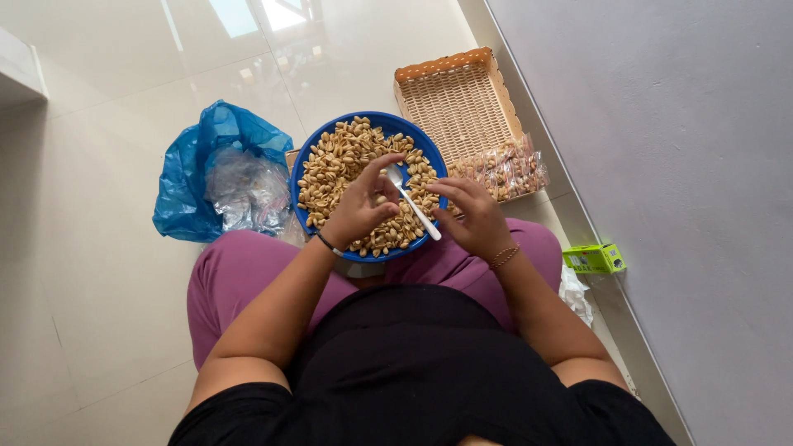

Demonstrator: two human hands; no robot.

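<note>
Lying left of both hands, a blue plastic bag (216, 169) rests on the floor; the left hand (357, 208) has fingers pinched on a white plastic spoon (410, 201) above the blue bowl of peanuts (369, 183), right hand (473, 218) curled beside, grip unclear, woven tray (458, 103) beyond

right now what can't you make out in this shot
Head view, one picture only:
- Right hand: palm side faces away, so its grip on the white spoon is hidden.
- Left hand: whether it pinches a nut is too small to tell.
- Blue bowl: near rim covered by both hands.
- Small packets in the woven tray: contents too small.
- Blue bag: contents crumpled, unclear.
</note>
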